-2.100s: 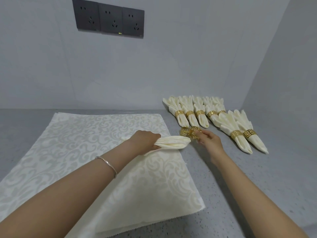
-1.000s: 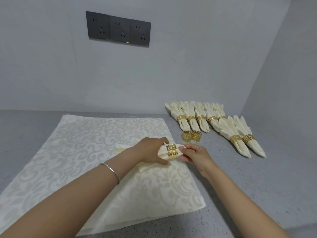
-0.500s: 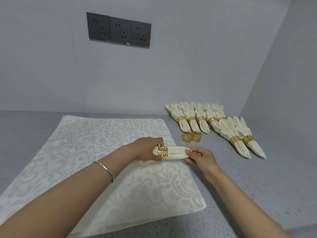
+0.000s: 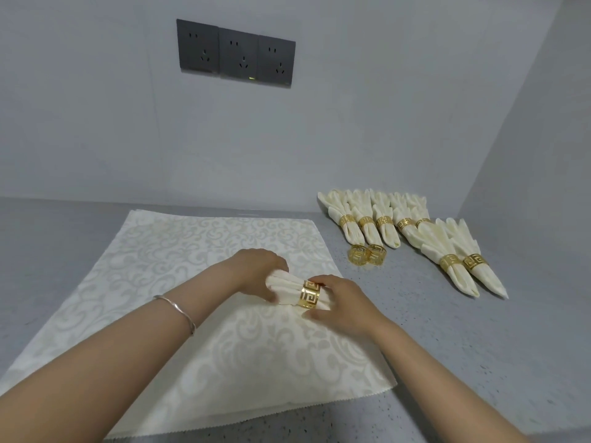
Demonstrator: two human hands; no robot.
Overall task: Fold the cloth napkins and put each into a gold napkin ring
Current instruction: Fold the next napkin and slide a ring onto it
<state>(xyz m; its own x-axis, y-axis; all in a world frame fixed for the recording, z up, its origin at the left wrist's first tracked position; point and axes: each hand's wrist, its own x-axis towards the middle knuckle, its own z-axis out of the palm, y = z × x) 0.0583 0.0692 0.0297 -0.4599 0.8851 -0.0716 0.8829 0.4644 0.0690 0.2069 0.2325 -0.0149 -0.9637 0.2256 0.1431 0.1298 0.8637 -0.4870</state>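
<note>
Hiding napkin [image 4: 284, 290] ends, left hand [image 4: 256, 271] grips it, right hand [image 4: 339, 302] pinches ring [image 4: 308, 294].

There are 7 done napkins [image 4: 388, 233], each in 1 gold ring, and 1 more napkin [image 4: 283, 287] wearing 1 ring [image 4: 309, 294]. 2 loose rings [image 4: 358, 255] make 10 gold rings in all. There are also 2 hands, the left hand [image 4: 256, 266] and the right hand [image 4: 343, 303], 1 bracelet [image 4: 179, 310], 3 sockets [image 4: 238, 55], and 1 pile of flat cloths [image 4: 192, 251] too thin to count.
</note>
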